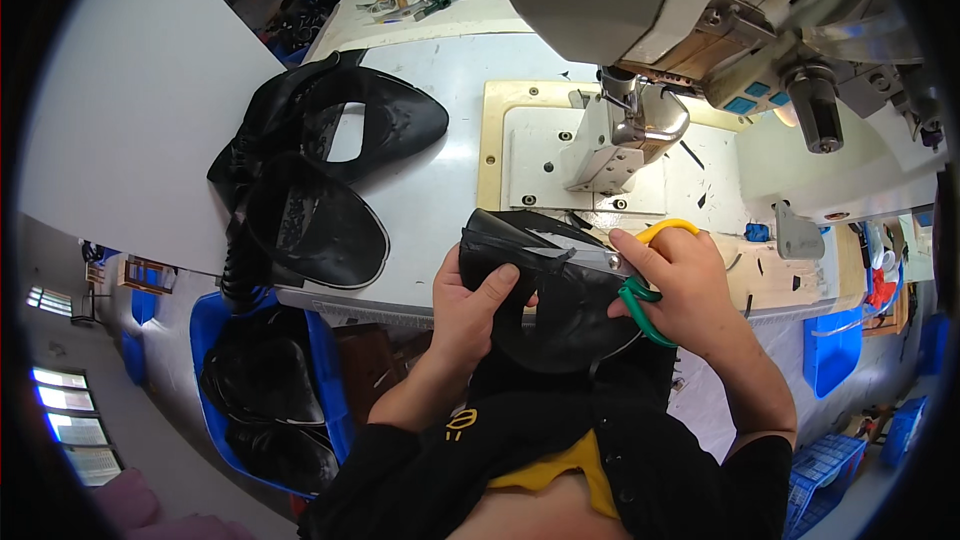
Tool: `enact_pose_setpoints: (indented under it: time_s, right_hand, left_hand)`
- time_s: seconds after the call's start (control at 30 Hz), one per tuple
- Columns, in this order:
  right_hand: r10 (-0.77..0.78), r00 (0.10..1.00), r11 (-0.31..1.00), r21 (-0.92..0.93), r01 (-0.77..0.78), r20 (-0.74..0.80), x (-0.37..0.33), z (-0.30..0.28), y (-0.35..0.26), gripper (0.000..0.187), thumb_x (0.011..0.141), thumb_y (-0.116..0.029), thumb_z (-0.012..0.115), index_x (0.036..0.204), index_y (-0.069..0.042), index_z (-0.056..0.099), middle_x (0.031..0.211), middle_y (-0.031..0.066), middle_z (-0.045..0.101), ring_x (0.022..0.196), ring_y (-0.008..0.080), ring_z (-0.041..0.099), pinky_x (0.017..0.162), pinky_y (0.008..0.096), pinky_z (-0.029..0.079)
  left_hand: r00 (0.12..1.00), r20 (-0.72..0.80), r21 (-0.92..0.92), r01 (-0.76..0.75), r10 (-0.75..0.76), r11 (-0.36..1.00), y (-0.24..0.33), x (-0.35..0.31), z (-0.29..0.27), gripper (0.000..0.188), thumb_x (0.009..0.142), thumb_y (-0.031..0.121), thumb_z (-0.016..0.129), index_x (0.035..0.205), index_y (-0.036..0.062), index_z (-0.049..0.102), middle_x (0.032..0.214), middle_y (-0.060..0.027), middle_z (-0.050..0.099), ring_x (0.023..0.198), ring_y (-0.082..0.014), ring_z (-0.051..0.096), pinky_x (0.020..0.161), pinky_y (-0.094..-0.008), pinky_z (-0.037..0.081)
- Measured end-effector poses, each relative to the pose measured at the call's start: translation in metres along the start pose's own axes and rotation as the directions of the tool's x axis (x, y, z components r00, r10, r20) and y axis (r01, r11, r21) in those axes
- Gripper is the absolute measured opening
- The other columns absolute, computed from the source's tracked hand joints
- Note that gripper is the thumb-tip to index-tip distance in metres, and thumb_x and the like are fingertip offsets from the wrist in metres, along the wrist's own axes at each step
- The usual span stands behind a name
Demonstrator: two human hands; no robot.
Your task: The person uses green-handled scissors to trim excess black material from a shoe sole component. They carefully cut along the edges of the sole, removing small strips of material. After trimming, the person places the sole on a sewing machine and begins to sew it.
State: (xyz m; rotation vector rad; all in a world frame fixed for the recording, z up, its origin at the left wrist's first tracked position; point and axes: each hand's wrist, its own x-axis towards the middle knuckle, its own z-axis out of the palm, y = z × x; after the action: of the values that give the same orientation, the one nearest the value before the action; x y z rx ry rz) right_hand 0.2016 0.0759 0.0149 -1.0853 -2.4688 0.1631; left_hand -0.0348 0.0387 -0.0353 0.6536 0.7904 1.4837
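My left hand is closed around the rear of a black leather shoe upper, thumb on the outside. The upper is held above the near edge of the white table, its rounded toe part toward me. My right hand grips scissors with one yellow and one green handle loop. Their metal blades point left and lie along the upper's top edge, close to my left hand. Part of the blades is hidden by the leather, so I cannot tell how far apart they are.
Beyond my hands stands a post-bed sewing machine. Dark scraps lie on the table around its base. More black uppers are piled at left. Below them a blue bin holds further black pieces. Hand tools lie at the back.
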Motion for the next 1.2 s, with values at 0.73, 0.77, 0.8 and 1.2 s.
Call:
enact_pose_setpoints:
  time_s: [0.73, 0.77, 0.8, 1.2]
  right_hand:
    - [-0.087, 0.995, 0.987, 0.143, 0.079, 0.052, 0.005, 0.005, 0.002, 0.061, 0.066, -0.035, 0.08, 0.118, -0.01, 0.059, 0.071, 0.007, 0.056, 0.061, 0.0248, 0.058, 0.054, 0.036, 0.045]
    - [-0.063, 0.997, 0.988, 0.142, 0.057, 0.038, 0.004, 0.009, 0.001, 0.062, 0.066, -0.035, 0.08, 0.118, -0.01, 0.059, 0.071, 0.0071, 0.056, 0.061, 0.0248, 0.058, 0.054, 0.0359, 0.045]
    - [-0.041, 0.999, 0.989, 0.143, 0.038, 0.024, 0.004, 0.012, -0.001, 0.062, 0.066, -0.035, 0.08, 0.118, -0.01, 0.059, 0.071, 0.0072, 0.056, 0.06, 0.0248, 0.058, 0.054, 0.0358, 0.045]
    - [0.109, 0.992, 0.993, -0.036, -0.111, -0.066, -0.023, 0.071, -0.007, 0.064, 0.063, -0.028, 0.08, 0.119, -0.006, 0.058, 0.076, 0.004, 0.056, 0.069, 0.023, 0.054, 0.066, 0.0378, 0.033]
  left_hand:
    - [0.971, 0.231, 0.238, -0.005, -0.052, 0.971, -0.006, -0.004, -0.009, 0.026, 0.088, 0.005, 0.063, 0.113, 0.0009, 0.056, 0.103, -0.0066, 0.064, 0.089, -0.0129, 0.062, 0.073, -0.0274, 0.055]
    - [0.968, 0.245, 0.267, -0.016, -0.052, 0.964, -0.003, -0.005, -0.007, 0.028, 0.088, 0.006, 0.064, 0.114, 0.0009, 0.055, 0.103, -0.0065, 0.064, 0.09, -0.0127, 0.061, 0.075, -0.0273, 0.054]
    - [0.959, 0.276, 0.282, -0.011, -0.07, 0.959, 0.0, -0.006, -0.008, 0.03, 0.087, 0.008, 0.066, 0.114, 0.0007, 0.056, 0.103, -0.0062, 0.064, 0.09, -0.0121, 0.06, 0.076, -0.0269, 0.052]
    - [0.979, 0.159, 0.978, -0.174, 0.13, 0.112, 0.056, 0.019, -0.061, 0.024, 0.076, 0.018, 0.069, 0.087, -0.0018, 0.063, 0.078, -0.014, 0.061, 0.072, -0.0244, 0.059, 0.066, -0.0336, 0.045]
